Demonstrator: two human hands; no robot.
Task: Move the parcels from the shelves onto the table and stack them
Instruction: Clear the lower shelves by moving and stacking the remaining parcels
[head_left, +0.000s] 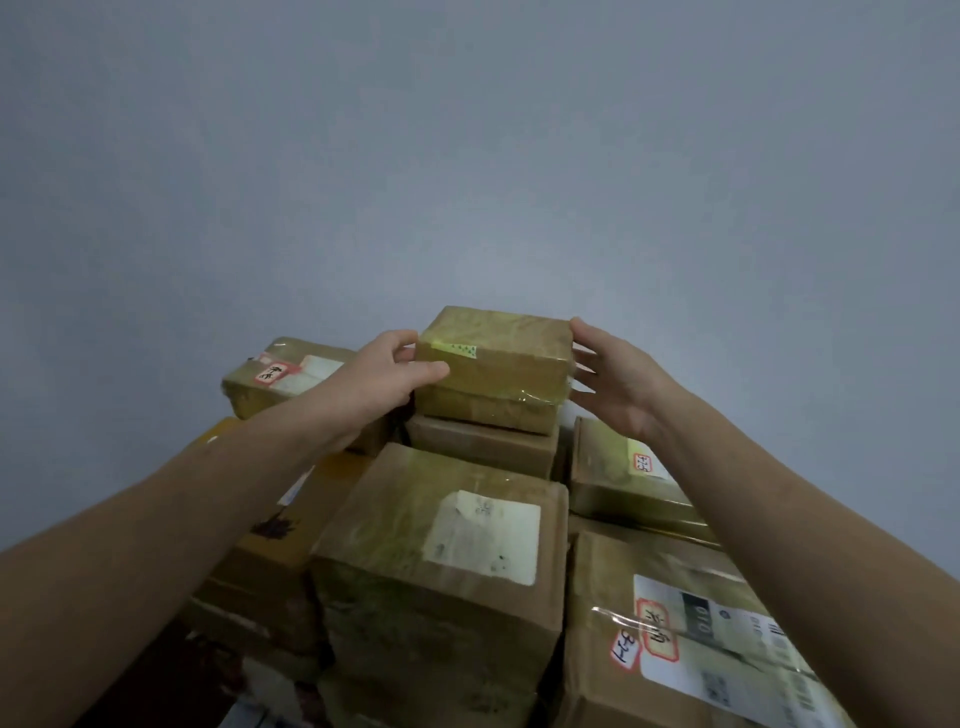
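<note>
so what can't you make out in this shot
Head view only.
- Table: hidden under the parcels.
- Right hand: whether it touches the top parcel, whose far side faces away.
- White label: writing too blurred.
- Right front parcel: cut by the bottom edge.
- Shelves: out of frame.

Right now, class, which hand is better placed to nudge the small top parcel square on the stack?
Probably the left. The left hand grips the small top parcel at its left end, thumb across the front face. The right hand is open, fingers straight at the right end.
</note>
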